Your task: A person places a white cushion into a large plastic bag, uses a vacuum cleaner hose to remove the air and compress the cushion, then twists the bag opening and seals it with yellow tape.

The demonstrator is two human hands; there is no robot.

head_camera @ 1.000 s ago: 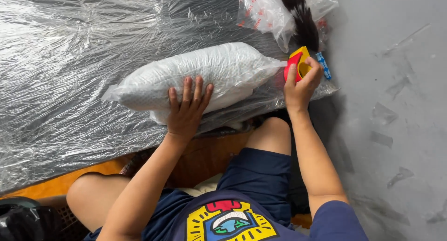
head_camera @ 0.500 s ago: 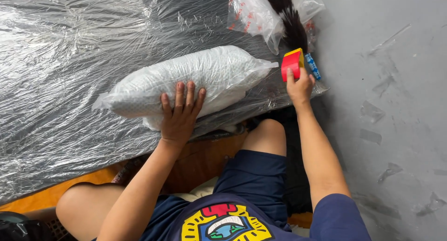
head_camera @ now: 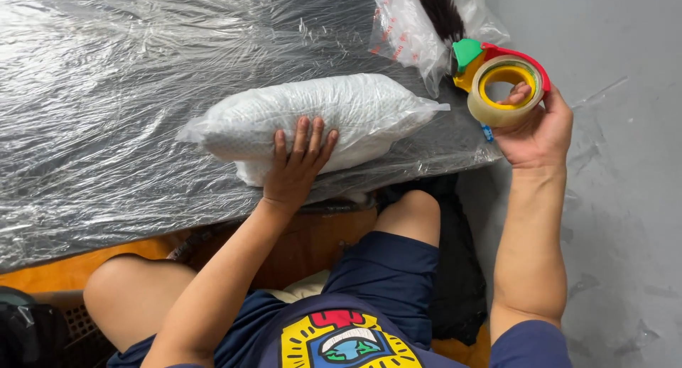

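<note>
2 hands are at work over a low surface covered in crinkled clear plastic sheet [head_camera: 106,91]. left hand [head_camera: 295,169]: laid flat, fingers spread and nearly straight, pressing the near side of a white padded bundle [head_camera: 312,116] wrapped in clear film; it grips nothing, only holds the bundle down. the bundle lies lengthwise on the sheet, near the front edge, its twisted film tail pointing toward the right hand. right hand [head_camera: 536,130]: curled around a tape dispenser [head_camera: 501,77] with a red frame, green end and a yellow-cored roll of clear tape; one fingertip shows through the core. the dispenser is held up just beside the bundle's tail, apart from it, roll face toward the camera. behind it lies a clear plastic bag [head_camera: 412,27] holding a dark tuft of hair or fibre, touching or almost touching the dispenser; which cannot be told.

risks, as judged: the bundle sits close to the edge above the person's knee, so a slackened left hand could let it roll off. the loose tape end is not visible; if it sticks back on the roll or catches the sheet or the bag, it could drag them. a one-handed pull could wrinkle the tape.
</note>
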